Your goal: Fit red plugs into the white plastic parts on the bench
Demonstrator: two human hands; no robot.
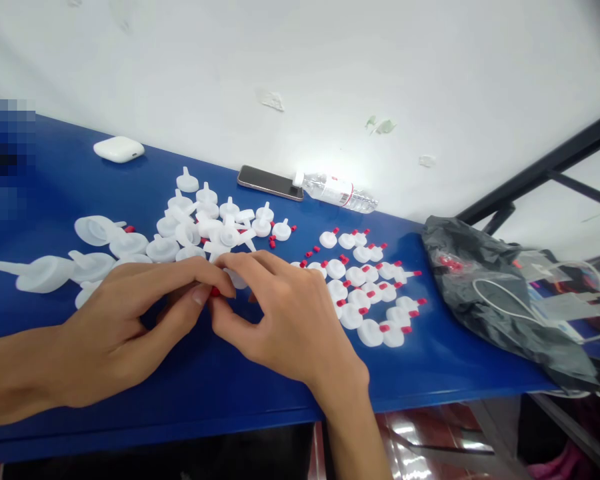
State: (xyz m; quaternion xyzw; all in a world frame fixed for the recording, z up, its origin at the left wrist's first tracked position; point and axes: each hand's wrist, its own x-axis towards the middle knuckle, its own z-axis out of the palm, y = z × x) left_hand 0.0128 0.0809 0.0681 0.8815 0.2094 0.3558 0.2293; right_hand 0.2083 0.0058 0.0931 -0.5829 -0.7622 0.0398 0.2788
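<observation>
My left hand (125, 323) is closed, thumb and forefinger pinching a small red tip cap (215, 291). Meeting it fingertip to fingertip, my right hand (290, 313) curls round a white nozzle cap (237, 279), which is mostly hidden by the fingers. Beyond my hands lies a loose heap of white nozzle caps (163, 248) with bare spouts. Several loose red tip caps (273, 244) are scattered at its right side. To the right of my right hand, a group of white nozzle caps (351, 316) has red tips on the spouts.
Along the wall on the blue table (260, 407) lie a white earbud case (119, 149), a phone (270, 183) and a clear plastic bottle (336, 191) on its side. A dark plastic bag (460, 300) and a white cable (503, 310) occupy the right end.
</observation>
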